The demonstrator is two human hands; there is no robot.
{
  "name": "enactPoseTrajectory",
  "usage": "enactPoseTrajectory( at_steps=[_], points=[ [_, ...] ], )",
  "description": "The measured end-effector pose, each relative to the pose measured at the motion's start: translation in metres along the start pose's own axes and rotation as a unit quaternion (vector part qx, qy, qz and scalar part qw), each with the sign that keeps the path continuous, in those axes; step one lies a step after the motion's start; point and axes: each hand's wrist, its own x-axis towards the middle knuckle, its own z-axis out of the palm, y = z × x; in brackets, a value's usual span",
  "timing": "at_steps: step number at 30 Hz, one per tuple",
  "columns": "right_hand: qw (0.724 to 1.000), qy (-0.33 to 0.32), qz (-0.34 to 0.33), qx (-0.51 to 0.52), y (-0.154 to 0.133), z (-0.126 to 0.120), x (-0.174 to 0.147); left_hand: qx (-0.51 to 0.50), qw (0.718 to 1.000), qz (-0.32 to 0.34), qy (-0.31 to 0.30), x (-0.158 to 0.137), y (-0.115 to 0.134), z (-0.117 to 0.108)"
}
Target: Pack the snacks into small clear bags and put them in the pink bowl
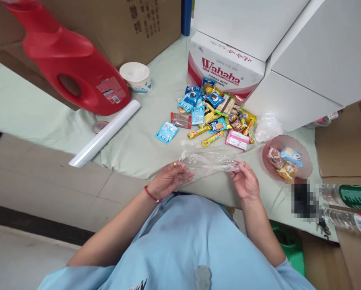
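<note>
A clear plastic bag (209,161) is stretched between my two hands, just above the near edge of the cloth-covered surface. My left hand (174,177) grips its left end, with a red cord bracelet at the wrist. The bag's right end is pinched between the thumb and fingers of my right hand (246,180). Just beyond the bag lies a heap of small wrapped snacks (212,114) in blue, yellow, pink and brown packets. To the right of my right hand, a translucent pink bowl (266,155) holds a few wrapped snacks.
A white Wahaha box (195,60) stands behind the snacks, beside a crumpled white plastic bag (269,128). On the left are a red jug (86,64), a paper cup (136,78) and a white roll (106,133). Plastic bottles (331,195) lie at right, near a blurred patch.
</note>
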Motion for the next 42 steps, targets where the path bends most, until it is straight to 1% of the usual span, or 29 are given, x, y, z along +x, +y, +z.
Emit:
enactPoseTrajectory(
  at_steps=[2,4,7,9,10,12,14,15,16,18,19,20,21,22,23,24,25,26,27,28,30,33,35,37,38,40,42],
  points=[
    [1.000,0.011,-0.002,-0.018,-0.008,-0.012,0.004,0.034,0.999,-0.001,0.005,-0.007,0.007,-0.011],
    [0.999,0.025,0.002,-0.043,-0.013,-0.020,0.009,0.081,0.996,0.010,0.026,-0.012,0.010,-0.022],
    [0.994,0.047,0.016,-0.094,-0.012,-0.026,0.016,0.167,0.981,0.038,0.091,-0.018,0.006,-0.037],
    [0.988,0.047,0.045,-0.138,-0.008,-0.029,0.019,0.241,0.961,0.047,0.128,-0.024,0.003,-0.046],
    [0.984,0.038,0.063,-0.161,-0.006,-0.030,0.020,0.286,0.948,0.045,0.134,-0.028,0.004,-0.051],
    [0.974,-0.003,0.099,-0.202,-0.002,-0.031,0.021,0.386,0.913,0.038,0.126,-0.039,0.011,-0.059],
    [0.965,-0.055,0.116,-0.230,0.000,-0.033,0.020,0.485,0.862,0.053,0.136,-0.049,0.024,-0.062],
    [0.961,-0.077,0.116,-0.239,0.001,-0.034,0.019,0.532,0.827,0.077,0.163,-0.054,0.032,-0.061],
    [0.958,-0.094,0.112,-0.247,0.001,-0.034,0.019,0.573,0.785,0.116,0.202,-0.057,0.040,-0.057],
    [0.955,-0.112,0.098,-0.258,0.002,-0.034,0.019,0.629,0.690,0.220,0.283,-0.058,0.052,-0.042],
    [0.953,-0.117,0.091,-0.264,0.002,-0.034,0.019,0.643,0.648,0.276,0.301,-0.054,0.055,-0.032],
    [0.952,-0.120,0.085,-0.270,0.002,-0.034,0.019,0.654,0.615,0.327,0.295,-0.048,0.056,-0.022],
    [0.950,-0.123,0.082,-0.275,0.002,-0.033,0.019,0.669,0.593,0.365,0.261,-0.039,0.054,-0.012],
    [0.949,-0.125,0.081,-0.280,0.002,-0.032,0.019,0.688,0.580,0.387,0.204,-0.028,0.051,-0.003],
    [0.947,-0.126,0.081,-0.284,0.002,-0.032,0.018,0.713,0.565,0.392,0.138,-0.014,0.046,0.004],
    [0.945,-0.129,0.084,-0.290,0.001,-0.031,0.017,0.741,0.545,0.384,0.079,0.001,0.039,0.008],
    [0.941,-0.133,0.089,-0.297,0.000,-0.031,0.016,0.766,0.525,0.369,0.033,0.016,0.033,0.009],
    [0.937,-0.138,0.094,-0.307,-0.002,-0.033,0.013,0.787,0.509,0.348,0.004,0.031,0.026,0.008],
    [0.931,-0.144,0.101,-0.319,-0.004,-0.035,0.010,0.802,0.497,0.330,-0.006,0.043,0.019,0.004],
    [0.925,-0.150,0.111,-0.332,-0.007,-0.039,0.007,0.812,0.489,0.318,0.001,0.054,0.013,-0.001],
    [0.914,-0.150,0.133,-0.354,-0.014,-0.050,-0.001,0.822,0.475,0.314,0.017,0.067,0.005,-0.012],
    [0.917,-0.109,0.147,-0.356,-0.023,-0.070,-0.013,0.822,0.458,0.337,0.031,0.071,-0.001,-0.025],
    [0.921,-0.092,0.145,-0.349,-0.021,-0.077,-0.019,0.821,0.452,0.347,0.034,0.070,-0.003,-0.027],
    [0.921,-0.100,0.137,-0.351,-0.012,-0.074,-0.021,0.818,0.454,0.350,0.036,0.068,-0.003,-0.026],
    [0.922,-0.100,0.121,-0.355,-0.005,-0.069,-0.021,0.817,0.457,0.351,0.036,0.068,-0.004,-0.025],
    [0.922,-0.074,0.061,-0.374,0.011,-0.053,-0.020,0.813,0.462,0.352,0.037,0.068,-0.004,-0.023],
    [0.914,-0.042,-0.012,-0.404,0.027,-0.033,-0.018,0.810,0.468,0.353,0.037,0.068,-0.003,-0.022]
  ],
)
